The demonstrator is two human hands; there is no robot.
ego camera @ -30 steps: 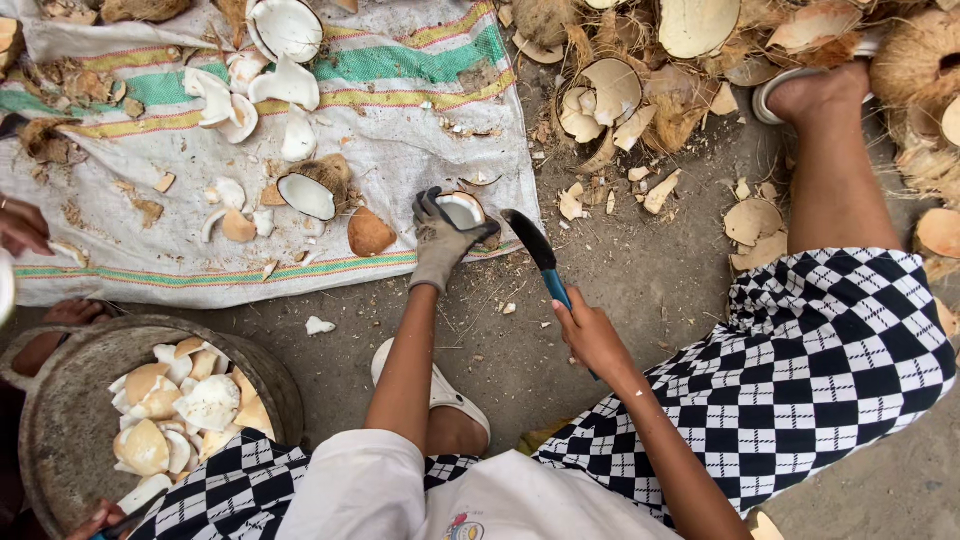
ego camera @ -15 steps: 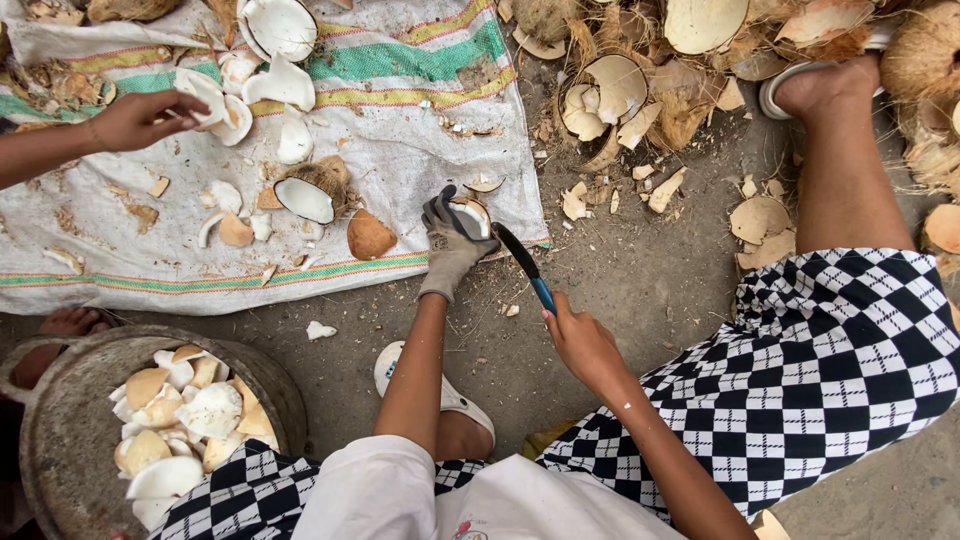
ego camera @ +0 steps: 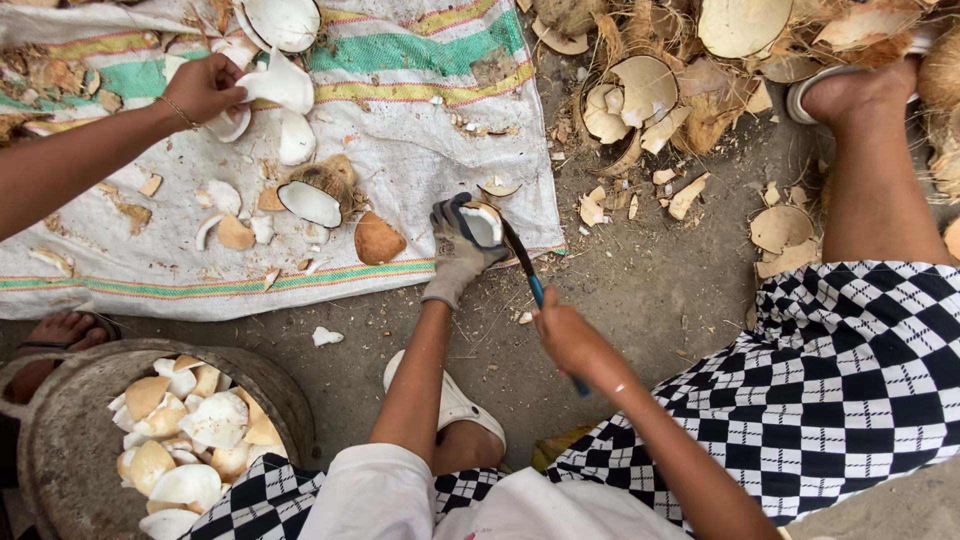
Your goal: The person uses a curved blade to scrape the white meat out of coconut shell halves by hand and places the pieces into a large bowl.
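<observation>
White coconut piece (ego camera: 484, 222) sits low over the edge of the sack (ego camera: 420, 130), gripped in the gloved left hand (ego camera: 457, 250), and the knife (ego camera: 530, 280) clenched in the right hand (ego camera: 566, 338) could slip and cut those fingers.

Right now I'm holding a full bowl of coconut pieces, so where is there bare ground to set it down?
Bare dirt lies between the woven sack edge and the round basin, around one white chip. More lies between the right hand and the husk pile. The sack by the gloved left hand and another person's hand is crowded.
</observation>
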